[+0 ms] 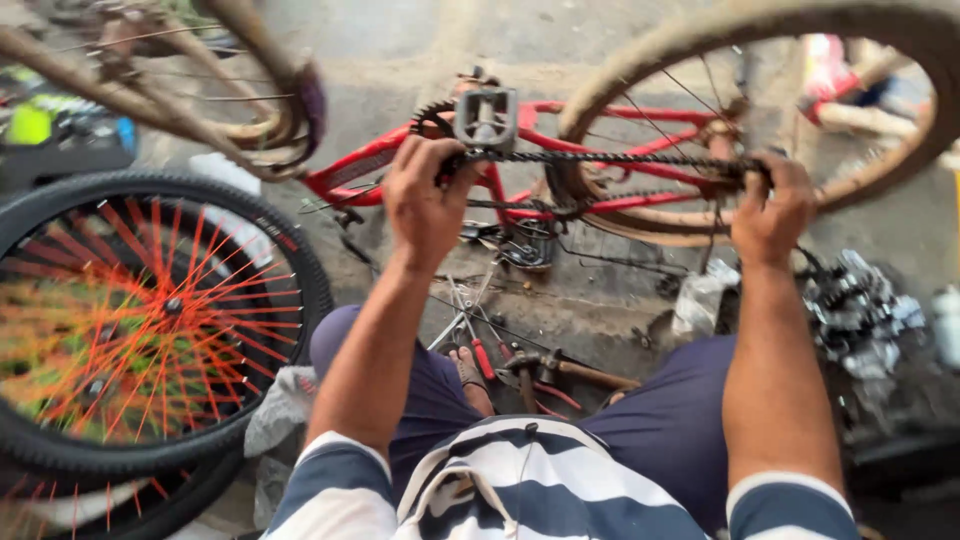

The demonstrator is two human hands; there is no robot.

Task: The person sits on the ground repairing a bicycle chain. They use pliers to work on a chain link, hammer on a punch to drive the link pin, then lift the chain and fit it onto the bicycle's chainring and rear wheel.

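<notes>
Red bike frame lies upside down on the concrete floor, long axis running L to R across the person's lap. Rear wheel w/ muddy tyre sits on the R side, crank and pedal toward the L. Chain stretches btw them, nearly level, taut along the top run. Left hand is curled shut at the crank end, fingers wrapped on the chain by the chainring, just under the pedal. Right hand is closed too, pinching the chain at the rear hub end; exact finger contact blurred. Both hands abt equally near it, one per end. Spare wheel w/ orange spokes stands off to the L, apart. Pliers and small tools lie on the floor btw the knees
</notes>
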